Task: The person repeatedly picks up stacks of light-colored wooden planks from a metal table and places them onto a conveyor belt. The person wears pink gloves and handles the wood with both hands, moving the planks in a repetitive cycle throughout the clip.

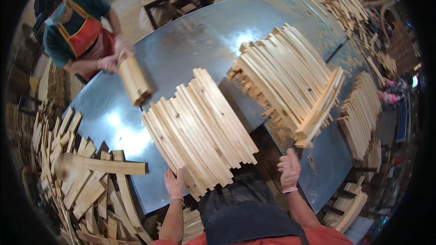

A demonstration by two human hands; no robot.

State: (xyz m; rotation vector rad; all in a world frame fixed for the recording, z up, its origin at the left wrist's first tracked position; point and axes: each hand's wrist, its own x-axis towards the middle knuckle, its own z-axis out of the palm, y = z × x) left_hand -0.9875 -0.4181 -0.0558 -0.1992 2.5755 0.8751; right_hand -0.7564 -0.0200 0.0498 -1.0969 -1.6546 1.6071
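In front of me on the metal table lies a row of pale wooden slats [200, 131], side by side with uneven ends. My left hand [175, 183], in a thin pale glove, is closed at the row's near left corner, thumb over the outermost slat and fingers along its side. My right hand [289, 170], gloved alike, is open and holds nothing. It hovers just below a second, higher stack of slats [284, 72]. A thicker wooden strip [320, 109] lies across that stack's near right end.
Across the metal table [181, 50], a co-worker [84, 31] grips a bundle of wood [134, 81] with both gloved hands. Loose offcuts [91, 190] heap up at the left. Another row of slats [361, 113] stands at the right, and scrap strips [336, 2] pile up at the far right.
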